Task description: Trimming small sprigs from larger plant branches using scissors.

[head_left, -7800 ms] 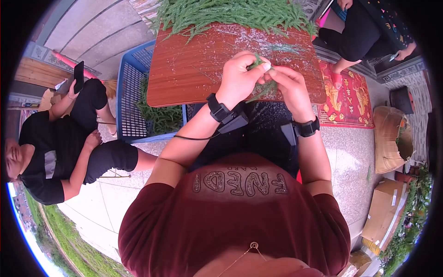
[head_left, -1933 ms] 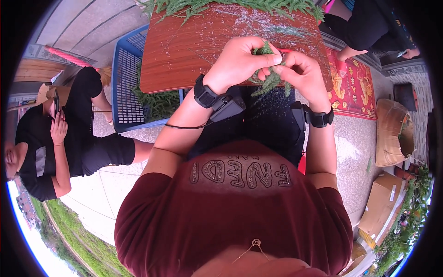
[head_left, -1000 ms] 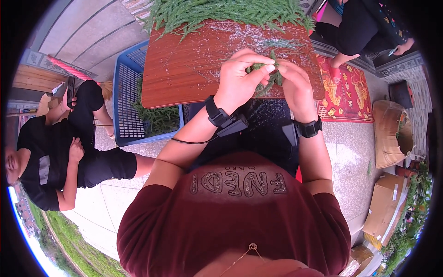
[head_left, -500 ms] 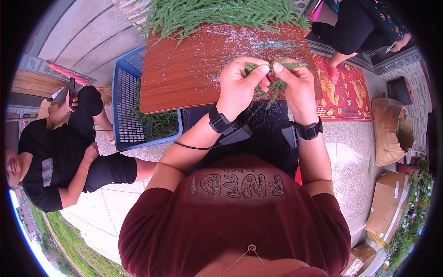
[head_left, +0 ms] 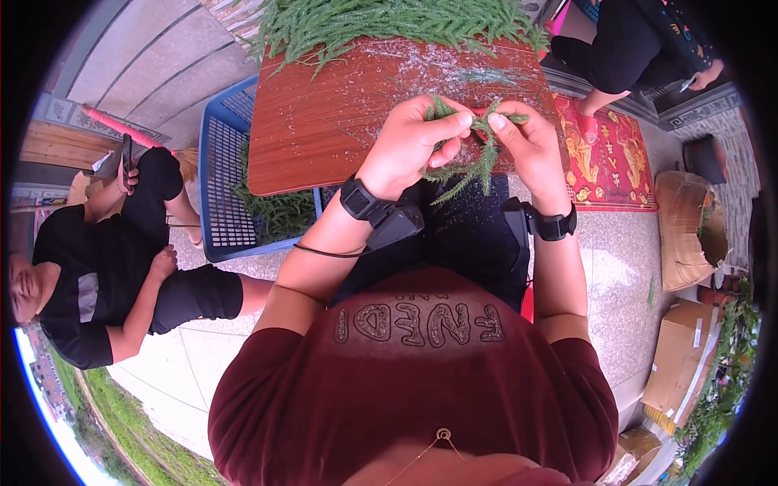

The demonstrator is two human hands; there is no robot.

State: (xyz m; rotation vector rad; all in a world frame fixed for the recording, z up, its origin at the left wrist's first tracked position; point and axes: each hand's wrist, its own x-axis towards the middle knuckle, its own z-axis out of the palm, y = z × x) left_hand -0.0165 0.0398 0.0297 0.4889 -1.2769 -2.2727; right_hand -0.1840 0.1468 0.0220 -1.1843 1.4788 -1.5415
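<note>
A green artificial pine sprig is held up over the near edge of the brown table, its needled branches spreading and hanging between my hands. My left hand pinches it from the left, thumb against the bent fingers. On the other side, my right hand pinches it between thumb and forefinger near where the branches meet. The fingers cover part of the stem. Many similar green sprigs lie in a thick pile along the table's far side. White flecks are scattered over the tabletop.
Left of the table stands a blue plastic basket with green sprigs inside. A person in black sits at the left with a phone; another person is at the upper right. A red mat and cardboard boxes lie right.
My hands have drawn a little apart. The sprig has turned so more of its branches now spread and hang below my fingers.
</note>
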